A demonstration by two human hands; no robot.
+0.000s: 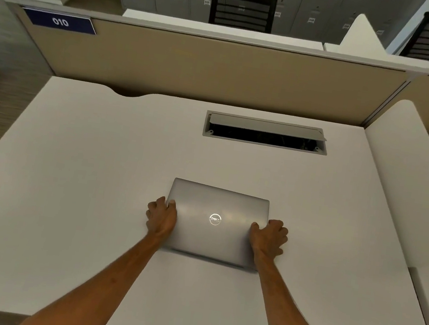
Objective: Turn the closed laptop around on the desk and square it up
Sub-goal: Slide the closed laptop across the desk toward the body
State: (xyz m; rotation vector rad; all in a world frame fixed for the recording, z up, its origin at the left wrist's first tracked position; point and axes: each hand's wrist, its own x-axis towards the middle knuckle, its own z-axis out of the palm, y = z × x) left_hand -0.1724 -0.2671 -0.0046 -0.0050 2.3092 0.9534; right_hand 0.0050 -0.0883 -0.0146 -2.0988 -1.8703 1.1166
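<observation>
A closed silver laptop (217, 207) lies flat near the middle of the white desk (77, 197), its round logo facing up. Its edges sit slightly skewed against the desk's front edge, the right side a little nearer to me. My left hand (161, 217) grips the laptop's left edge, thumb on the lid and fingers curled over the side. My right hand (269, 237) holds the right edge the same way. Both forearms reach in from the bottom of the view.
An open cable hatch (266, 136) with a raised flap is set into the desk behind the laptop. A beige partition (207, 69) with a blue "010" plate (60, 21) closes the far edge. A white divider (412, 175) stands on the right. Black chairs (243, 8) stand beyond.
</observation>
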